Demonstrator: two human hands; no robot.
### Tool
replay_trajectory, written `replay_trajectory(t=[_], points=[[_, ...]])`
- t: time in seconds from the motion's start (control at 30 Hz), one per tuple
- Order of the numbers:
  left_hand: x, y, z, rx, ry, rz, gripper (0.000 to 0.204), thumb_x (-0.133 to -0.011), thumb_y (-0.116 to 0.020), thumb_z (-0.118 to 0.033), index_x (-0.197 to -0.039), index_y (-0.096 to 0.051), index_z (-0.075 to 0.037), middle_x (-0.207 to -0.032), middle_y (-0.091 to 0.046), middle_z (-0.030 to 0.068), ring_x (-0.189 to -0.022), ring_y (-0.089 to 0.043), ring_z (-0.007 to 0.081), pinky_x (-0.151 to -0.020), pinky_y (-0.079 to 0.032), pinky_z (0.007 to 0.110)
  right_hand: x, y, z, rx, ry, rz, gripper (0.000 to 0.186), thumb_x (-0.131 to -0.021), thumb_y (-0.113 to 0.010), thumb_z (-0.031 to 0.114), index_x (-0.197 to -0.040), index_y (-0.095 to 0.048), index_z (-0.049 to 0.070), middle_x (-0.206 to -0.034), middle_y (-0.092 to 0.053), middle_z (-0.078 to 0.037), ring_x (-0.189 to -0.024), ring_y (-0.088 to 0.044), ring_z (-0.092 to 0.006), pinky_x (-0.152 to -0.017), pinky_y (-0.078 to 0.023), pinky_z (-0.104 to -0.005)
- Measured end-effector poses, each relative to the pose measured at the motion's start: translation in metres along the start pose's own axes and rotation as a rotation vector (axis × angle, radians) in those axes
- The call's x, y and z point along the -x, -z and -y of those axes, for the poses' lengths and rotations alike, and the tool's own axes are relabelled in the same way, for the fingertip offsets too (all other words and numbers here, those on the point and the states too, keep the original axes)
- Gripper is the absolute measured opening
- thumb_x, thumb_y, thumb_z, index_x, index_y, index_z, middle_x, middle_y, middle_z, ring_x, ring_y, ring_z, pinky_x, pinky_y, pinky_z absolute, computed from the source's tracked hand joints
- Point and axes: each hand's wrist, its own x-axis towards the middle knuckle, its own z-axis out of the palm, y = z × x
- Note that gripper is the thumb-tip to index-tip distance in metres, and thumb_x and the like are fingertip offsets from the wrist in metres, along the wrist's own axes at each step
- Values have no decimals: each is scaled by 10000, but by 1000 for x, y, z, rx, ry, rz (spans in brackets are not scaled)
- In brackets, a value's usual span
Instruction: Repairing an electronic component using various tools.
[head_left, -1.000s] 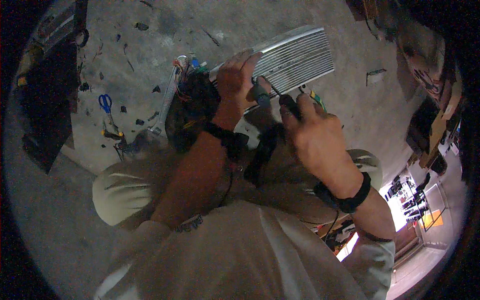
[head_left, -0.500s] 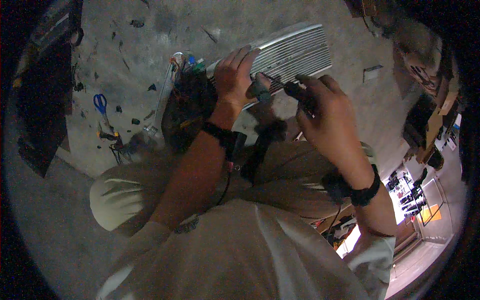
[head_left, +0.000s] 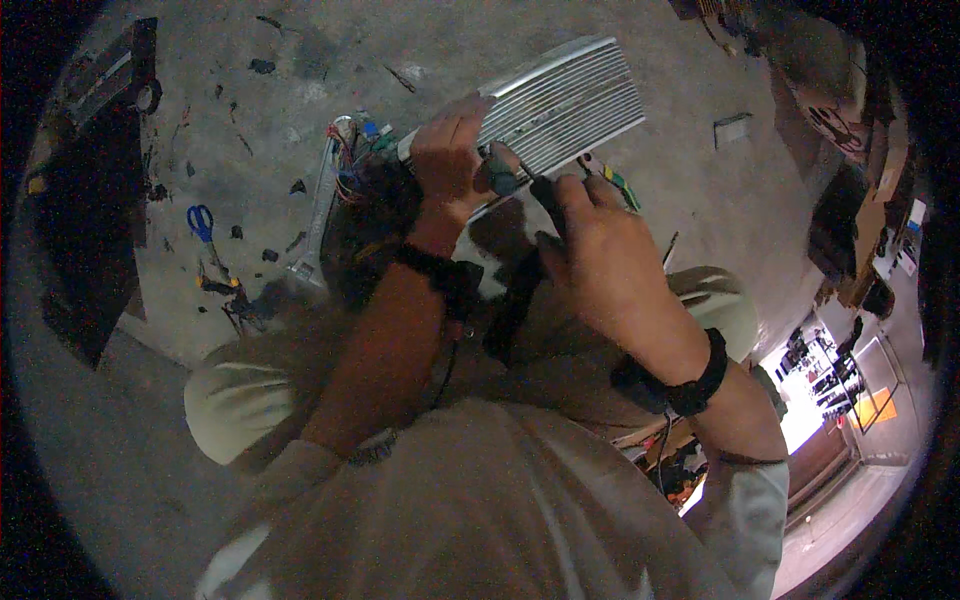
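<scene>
Currently, over the head view, I have the left hand [head_left: 446, 160] at the near left end of a ribbed silver metal panel [head_left: 570, 100], its fingers folded over that end and gripping it. Beside the left thumb I make out a small dark roundish piece [head_left: 503, 178], too blurred to identify. My right hand [head_left: 612, 245] is wrapped around a dark-handled tool [head_left: 547, 205], fingers closed along the grip; its thin shaft points up and left toward that piece, though I can't tell whether the tip touches it.

The panel sits ahead of the knees, slanting up to the right above a concrete floor [head_left: 480, 40]. Just beyond the right fingers I see a green-and-yellow item [head_left: 622, 188], partly hidden. Left of the left hand, a tangle of coloured wires [head_left: 347, 165] lies next to a long metal bar [head_left: 322, 215]. Further left, I find a blue-handled tool [head_left: 201, 222] on the floor, with a yellow-and-black tool [head_left: 215, 284] just below it and dark scraps scattered around. Off to the right, well apart from the panel, lies a small grey rectangular piece [head_left: 732, 130]. Both wrists wear dark straps [head_left: 706, 385].
</scene>
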Motion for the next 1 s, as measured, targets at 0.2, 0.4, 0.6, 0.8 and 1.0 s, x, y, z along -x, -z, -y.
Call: replay_trajectory(t=[0.2, 0.4, 0.6, 0.8, 1.0], points=[[3, -1, 2, -36, -49, -78, 563, -722, -686, -431, -1147, -695, -62, -1161, -709, 174, -982, -690, 384, -846, -548, 476, -8, 10, -9, 404, 487, -89, 253, -848, -611, 147, -1061, -636, 13, -892, -670, -171, -703, -703, -345, -628, -596, -445], [1, -2, 5, -41, -65, -38, 543, -718, -692, -417, -1138, -696, -74, -1171, -709, 170, -982, -691, 388, -845, -553, 474, -13, 5, -2, 320, 168, 84, 269, -840, -645, 140, -1090, -655, 42, -948, -680, -188, -801, -713, -363, -634, -576, -456], [0, -2, 0, -9, -118, -167, 507, -747, -678, -393, -1123, -689, -54, -1138, -711, 182, -968, -689, 398, -839, -554, 477, -15, -3, 3, -112, -157, -46, 263, -887, -634, 112, -1134, -636, 23, -1038, -690, -227, -874, -684, -427, -739, -550, -541], [1, 4, -2, 5, -97, -126, 497, -779, -674, -407, -1117, -683, -43, -1103, -707, 185, -957, -681, 411, -829, -548, 486, -11, 3, -10, 386, 254, -14, 295, -829, -666, 163, -1068, -672, -10, -940, -689, -227, -830, -729, -349, -651, -595, -460], [3, -1, 6, 69, -43, -35, 517, -771, -690, -443, -1103, -678, -46, -1082, -700, 185, -951, -673, 419, -819, -541, 501, -11, 1, -7, 535, 338, 111, 402, -798, -666, 115, -1197, -663, 61, -944, -664, -197, -811, -708, -333, -663, -581, -424]])
